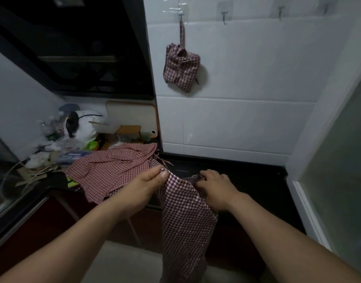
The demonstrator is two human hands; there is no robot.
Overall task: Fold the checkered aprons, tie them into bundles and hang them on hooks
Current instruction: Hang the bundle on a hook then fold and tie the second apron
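Observation:
A red-and-white checkered apron (pixel 185 217) hangs down in front of the dark counter (pixel 247 176). My left hand (pixel 149 182) pinches its top left edge, and my right hand (pixel 216 188) grips its top right edge. A second checkered apron (pixel 112 170) lies crumpled on the counter to the left. A tied apron bundle (pixel 180 67) hangs by its strap from the leftmost wall hook (pixel 180 14). Two bare hooks, one (pixel 224 16) and another (pixel 280 11), sit further right on the white tiles.
Clutter fills the counter's back left: a white appliance (pixel 83 125), a cutting board (pixel 132 117), plastic bags and cardboard. A dark range hood (pixel 77 48) hangs above. A sink edge (pixel 4 193) lies at far left, a window frame (pixel 310 201) at right.

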